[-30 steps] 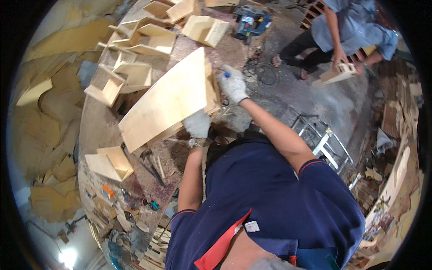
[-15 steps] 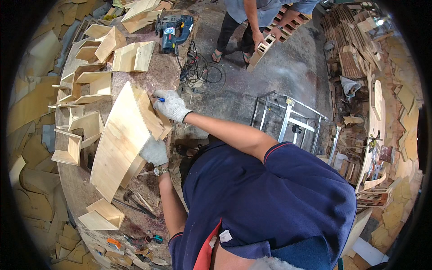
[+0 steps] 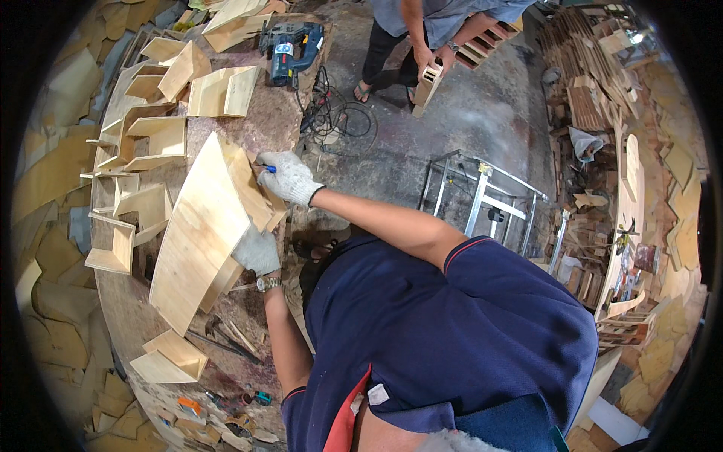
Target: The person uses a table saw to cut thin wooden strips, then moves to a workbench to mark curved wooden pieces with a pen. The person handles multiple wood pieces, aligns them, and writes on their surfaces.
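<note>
A large pale plywood panel (image 3: 192, 233) lies at an angle on the wooden workbench (image 3: 124, 301), with smaller boards (image 3: 252, 188) behind its right edge. My gloved left hand (image 3: 256, 252) grips the panel's lower right edge, fingertips partly hidden. My gloved right hand (image 3: 294, 179) is closed on a blue pen (image 3: 269, 169) beside the boards' upper end. Several small angled plywood pieces (image 3: 154, 143) stand along the bench's left and far side. Below the panel lie a hammer (image 3: 215, 328) and another angled piece (image 3: 169, 358).
A jigsaw (image 3: 290, 53) sits at the bench's far end, its cords (image 3: 339, 124) on the concrete floor (image 3: 452, 120). A co-worker (image 3: 407, 34) stands there holding a slotted wooden piece (image 3: 428, 87). A metal frame (image 3: 493, 203) stands to my right; stacked wood (image 3: 595, 90) lines the right side.
The view has turned since one second ago, shifting the bench left and down. In the last half second my hands barely moved; the co-worker's wooden piece shifted slightly left.
</note>
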The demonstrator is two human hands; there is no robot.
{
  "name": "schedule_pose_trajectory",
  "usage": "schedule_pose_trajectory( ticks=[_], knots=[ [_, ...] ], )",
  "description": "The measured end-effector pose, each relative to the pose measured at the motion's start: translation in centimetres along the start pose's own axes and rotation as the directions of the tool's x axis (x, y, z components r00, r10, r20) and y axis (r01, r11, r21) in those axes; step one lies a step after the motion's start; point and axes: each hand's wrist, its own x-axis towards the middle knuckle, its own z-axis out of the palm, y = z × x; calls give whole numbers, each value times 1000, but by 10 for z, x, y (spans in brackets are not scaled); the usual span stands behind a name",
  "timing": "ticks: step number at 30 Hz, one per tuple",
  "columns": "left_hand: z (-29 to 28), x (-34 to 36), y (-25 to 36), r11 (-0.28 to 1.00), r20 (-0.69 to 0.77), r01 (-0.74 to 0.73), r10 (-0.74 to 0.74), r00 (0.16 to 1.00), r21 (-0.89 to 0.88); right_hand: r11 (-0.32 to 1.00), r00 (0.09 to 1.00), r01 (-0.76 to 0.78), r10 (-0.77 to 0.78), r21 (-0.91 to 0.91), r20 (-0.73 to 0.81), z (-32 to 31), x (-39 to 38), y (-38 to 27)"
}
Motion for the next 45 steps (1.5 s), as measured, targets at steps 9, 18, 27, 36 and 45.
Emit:
schedule_pose_trajectory(
  ticks=[9,18,27,36,45],
  knots=[
    [6,0,-3,1000,-33,-17,17,999,22,1000,1000,17,-16,-18,12,-3,-16,-3],
    [14,-2,-7,995,-192,-90,96,977,37,999,992,-44,45,-14,119,-11,-30,-11],
    [21,-3,-9,995,-121,-95,89,989,-39,998,993,55,-51,-31,107,-15,-43,-13],
    [22,-3,-6,1000,-78,0,2,997,24,990,973,-54,82,-131,217,-20,-55,-18],
    [34,-2,-11,998,-130,-51,55,990,37,995,978,19,2,-100,210,-22,-71,-16]
  ],
)
